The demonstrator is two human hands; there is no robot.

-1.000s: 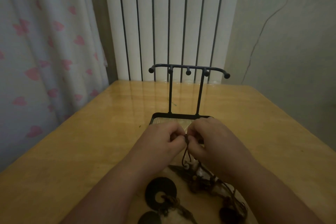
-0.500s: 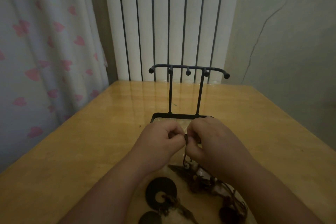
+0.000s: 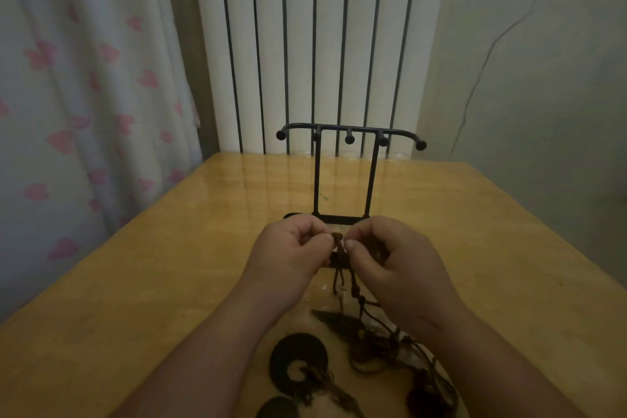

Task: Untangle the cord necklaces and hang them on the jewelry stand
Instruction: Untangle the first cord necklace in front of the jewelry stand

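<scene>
Cords (image 3: 342, 276) hang tangled; my left hand (image 3: 291, 256) and right hand (image 3: 390, 258) both pinch one knot, and I see the stand (image 3: 349, 136) base half hidden.

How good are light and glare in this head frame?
Head view: dim, flat light; the dark brown cord necklaces merge into murk below the left hand and right hand; pale striped glare on the glossy yellow wooden table behind the black metal jewelry stand.

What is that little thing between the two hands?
A knotted bit of brown cord, pinched by the left hand and the right hand. The head view shows it.
</scene>
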